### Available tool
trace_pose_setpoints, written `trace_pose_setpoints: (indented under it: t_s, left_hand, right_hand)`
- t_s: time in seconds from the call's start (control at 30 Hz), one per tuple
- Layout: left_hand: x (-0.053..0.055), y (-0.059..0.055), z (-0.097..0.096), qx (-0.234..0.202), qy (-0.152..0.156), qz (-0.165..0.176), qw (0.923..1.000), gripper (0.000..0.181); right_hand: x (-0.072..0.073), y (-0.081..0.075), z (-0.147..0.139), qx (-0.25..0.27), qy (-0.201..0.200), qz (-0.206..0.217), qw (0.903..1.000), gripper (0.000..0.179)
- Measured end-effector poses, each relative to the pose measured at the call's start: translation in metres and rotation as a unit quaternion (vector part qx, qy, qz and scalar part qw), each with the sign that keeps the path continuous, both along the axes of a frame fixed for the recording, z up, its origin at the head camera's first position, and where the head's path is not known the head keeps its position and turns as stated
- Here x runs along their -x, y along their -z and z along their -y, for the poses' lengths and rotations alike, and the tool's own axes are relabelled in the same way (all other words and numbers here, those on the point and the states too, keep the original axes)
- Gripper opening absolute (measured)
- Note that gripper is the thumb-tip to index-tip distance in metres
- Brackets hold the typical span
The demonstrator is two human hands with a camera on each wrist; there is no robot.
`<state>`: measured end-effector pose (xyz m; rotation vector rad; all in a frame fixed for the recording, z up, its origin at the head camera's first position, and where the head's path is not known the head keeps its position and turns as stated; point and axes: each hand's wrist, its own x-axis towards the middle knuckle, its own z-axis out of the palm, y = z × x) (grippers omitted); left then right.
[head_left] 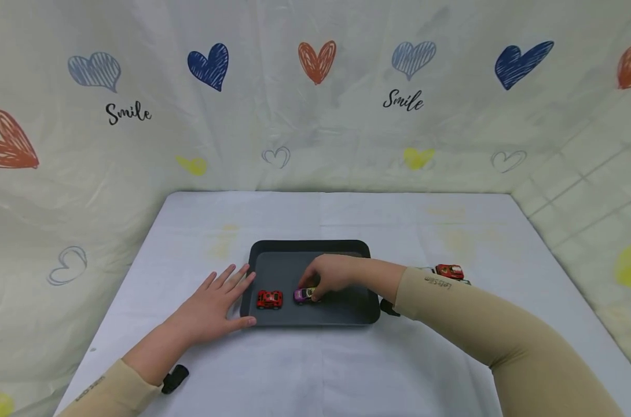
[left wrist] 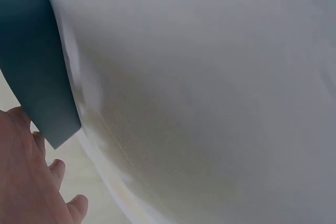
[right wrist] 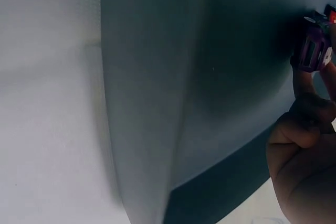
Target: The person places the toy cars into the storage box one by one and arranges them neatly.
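A dark grey rectangular tray lies on the white-covered table. Inside it, toward the left, sits a red toy car. My right hand reaches over the tray and pinches a purple toy car between thumb and fingers, to the right of the red one. The right wrist view shows the same purple car at the fingertips, close over the tray floor. With fingers spread, my left hand rests at the tray's left rim, its thumb and fingertips at the edge; in the left wrist view the tray wall is beside it.
Another red toy car stands on the table right of the tray, with other small items partly hidden behind my right sleeve. A cloth printed with hearts hangs behind the table.
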<state>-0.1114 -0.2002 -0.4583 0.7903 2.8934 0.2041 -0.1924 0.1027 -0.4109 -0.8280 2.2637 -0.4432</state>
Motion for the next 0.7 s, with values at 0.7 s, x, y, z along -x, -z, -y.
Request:
trace_pose_setpoints:
  t_s: [0.7]
  left_hand:
    - [-0.0005,0.0011,-0.0005,-0.004,-0.004,0.003,1.0,0.096]
  right_hand:
    - [-0.0049,0.0039,0.0023,-0.015,-0.022,-0.025,0.9993,0.04]
